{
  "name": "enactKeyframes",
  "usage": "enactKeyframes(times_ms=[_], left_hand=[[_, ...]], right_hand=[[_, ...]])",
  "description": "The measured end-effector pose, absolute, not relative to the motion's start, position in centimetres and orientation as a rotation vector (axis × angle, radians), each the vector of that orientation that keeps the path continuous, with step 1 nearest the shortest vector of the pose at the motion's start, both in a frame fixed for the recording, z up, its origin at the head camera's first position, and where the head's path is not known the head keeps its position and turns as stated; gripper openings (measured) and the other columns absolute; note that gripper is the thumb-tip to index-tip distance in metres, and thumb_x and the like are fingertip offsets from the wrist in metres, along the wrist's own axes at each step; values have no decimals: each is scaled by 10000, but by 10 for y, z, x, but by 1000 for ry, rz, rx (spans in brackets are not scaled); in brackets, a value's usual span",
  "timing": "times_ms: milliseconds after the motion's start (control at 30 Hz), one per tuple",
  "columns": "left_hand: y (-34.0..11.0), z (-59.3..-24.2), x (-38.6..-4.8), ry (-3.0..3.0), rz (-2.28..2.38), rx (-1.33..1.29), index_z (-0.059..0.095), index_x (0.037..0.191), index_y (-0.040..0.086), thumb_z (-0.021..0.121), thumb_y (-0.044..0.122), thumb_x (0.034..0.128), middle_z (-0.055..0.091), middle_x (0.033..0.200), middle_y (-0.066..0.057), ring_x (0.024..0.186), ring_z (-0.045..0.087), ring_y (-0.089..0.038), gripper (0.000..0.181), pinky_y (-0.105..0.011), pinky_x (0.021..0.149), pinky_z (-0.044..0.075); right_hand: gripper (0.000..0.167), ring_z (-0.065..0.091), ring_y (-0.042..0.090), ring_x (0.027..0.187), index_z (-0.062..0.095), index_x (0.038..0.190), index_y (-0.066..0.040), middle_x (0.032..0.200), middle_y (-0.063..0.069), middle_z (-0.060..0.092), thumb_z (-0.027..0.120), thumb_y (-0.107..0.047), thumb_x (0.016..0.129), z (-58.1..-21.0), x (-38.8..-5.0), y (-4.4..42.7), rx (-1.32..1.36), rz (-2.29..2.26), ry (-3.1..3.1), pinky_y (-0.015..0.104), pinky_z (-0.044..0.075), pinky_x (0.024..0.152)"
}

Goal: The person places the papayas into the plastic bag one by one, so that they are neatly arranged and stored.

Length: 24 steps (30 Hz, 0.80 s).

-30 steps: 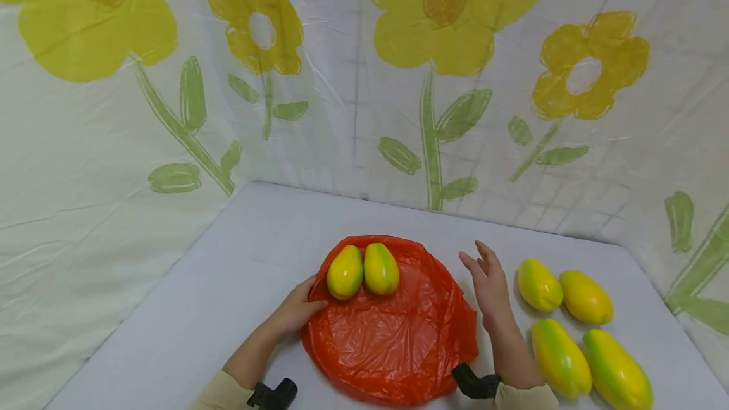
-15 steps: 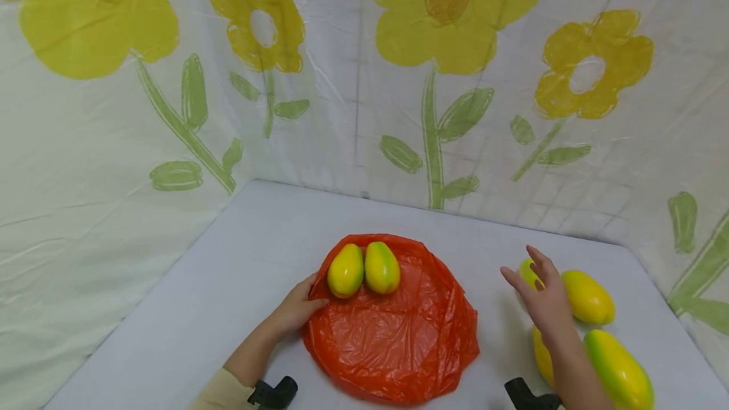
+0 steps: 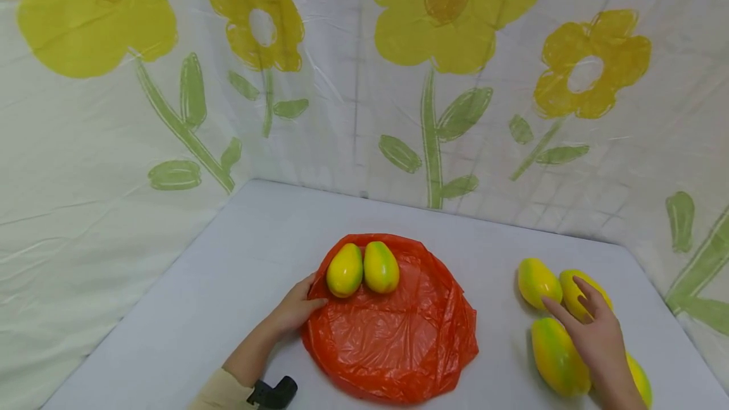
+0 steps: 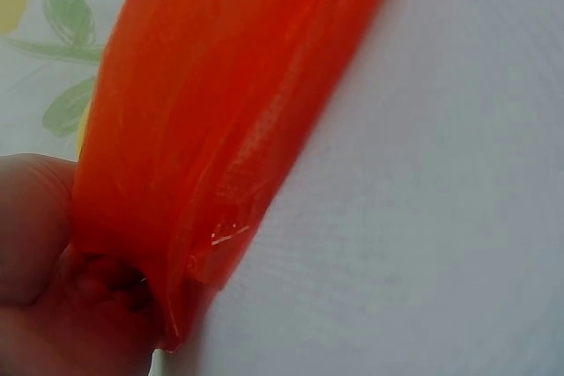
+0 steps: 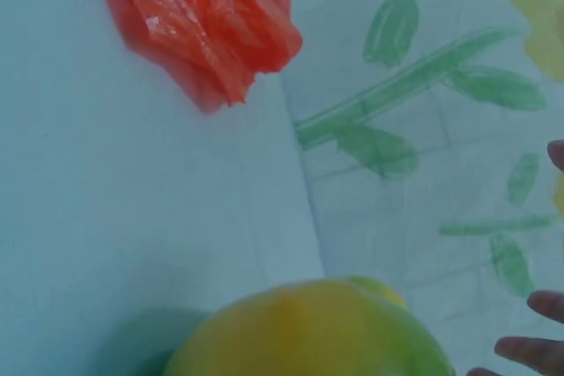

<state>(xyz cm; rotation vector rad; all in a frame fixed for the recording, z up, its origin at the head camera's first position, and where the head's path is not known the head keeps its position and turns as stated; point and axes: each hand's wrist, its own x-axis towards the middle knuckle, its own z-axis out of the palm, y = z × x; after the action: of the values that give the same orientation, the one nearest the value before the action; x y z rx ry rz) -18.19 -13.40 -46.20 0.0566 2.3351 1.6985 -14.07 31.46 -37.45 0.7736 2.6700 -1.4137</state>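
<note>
A red plastic bag (image 3: 393,340) lies spread in a round shape on the table, with two yellow-green fruits (image 3: 344,271) side by side at its upper left. My left hand (image 3: 296,309) grips the bag's left edge; the left wrist view shows the red plastic (image 4: 203,103) between the thumb and fingers of the hand (image 4: 53,261). Over the group of fruits at the right, my right hand (image 3: 598,334) hangs with fingers spread, holding nothing. It partly covers the back right fruit (image 3: 569,283) and the front right one (image 3: 639,379).
Left of the right hand lie two more fruits, one further back (image 3: 538,283) and one nearer (image 3: 559,357). The white table (image 3: 228,258) meets a hanging sheet (image 3: 330,144) printed with yellow flowers along its back and left edges.
My right hand has moved rightward from beside the bag to above the fruits on the right. My left hand, the bag and the two fruits on it have stayed in place.
</note>
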Motion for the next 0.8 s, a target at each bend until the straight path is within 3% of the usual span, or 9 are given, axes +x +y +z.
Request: enactKeyframes(times_ms=[267,800], left_hand=[[-134,-461,-182,2341,1689,62,354,1420,79,542,70,897,470,1375,-168,997,601,-200,555,-373,784,571],[-133,-461,-181,2346,1696,37,354,1424,91,558,76,892,469,1383,-153,1035,593,-209,571,-384,801,566]], right_hand=[[970,118,442,1389,26,1502,-85,1561,180,-50,552,-565,842,-387,-125,328,783,-1381,2679,580,184,1114],[1060,109,430,1399,10,1503,-103,1558,192,19,592,-618,782,-416,-113,334,791,-1327,2634,544,186,1130]])
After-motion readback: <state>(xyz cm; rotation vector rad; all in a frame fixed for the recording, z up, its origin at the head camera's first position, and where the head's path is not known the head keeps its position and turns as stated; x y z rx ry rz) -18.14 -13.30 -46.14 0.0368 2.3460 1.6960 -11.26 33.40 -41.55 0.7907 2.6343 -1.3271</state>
